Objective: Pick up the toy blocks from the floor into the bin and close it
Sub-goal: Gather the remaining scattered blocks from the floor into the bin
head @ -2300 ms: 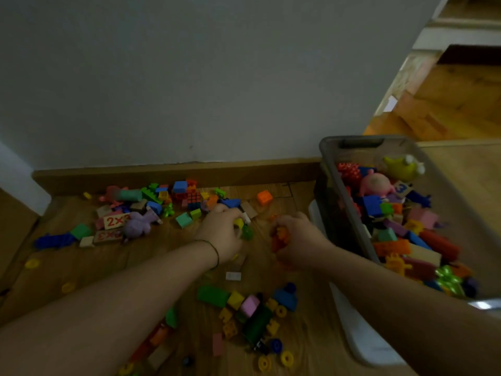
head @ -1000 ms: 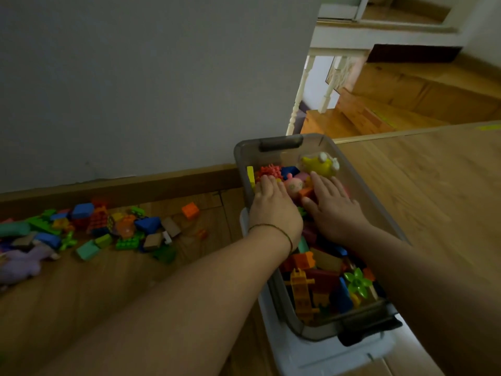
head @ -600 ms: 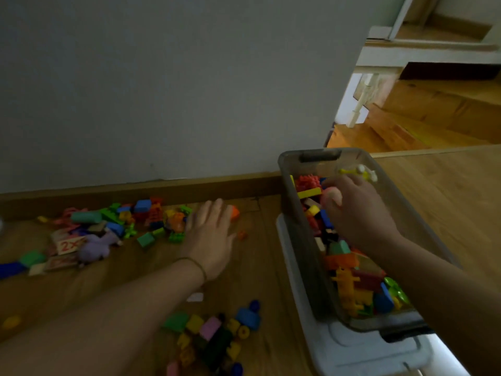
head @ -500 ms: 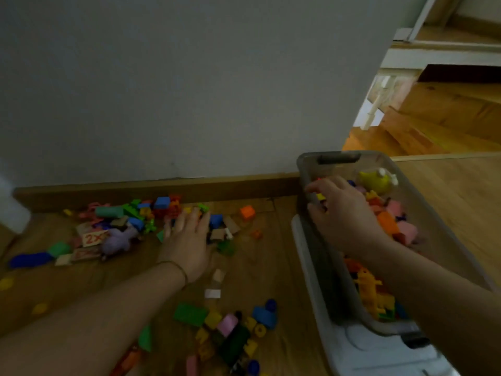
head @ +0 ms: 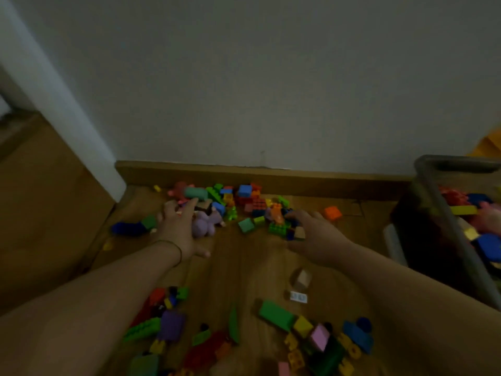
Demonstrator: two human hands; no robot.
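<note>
Left hand [head: 180,230]: fingers straight, resting on purple toy [head: 204,223].
Right hand [head: 315,234]: fingertips blurred among blocks [head: 276,226] at 12 o'clock; grip unclear.
Bin [head: 423,185]: 3 o'clock, cut off by frame edge.

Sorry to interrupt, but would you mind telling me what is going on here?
A person is clearing toy blocks off the floor into a bin. Both hands are down in the pile by the wall: the left hand rests on a purple toy, and the right hand reaches over some blocks. The bin, at the right, is open and already holds many blocks. More blocks lie scattered nearer the person.
</note>
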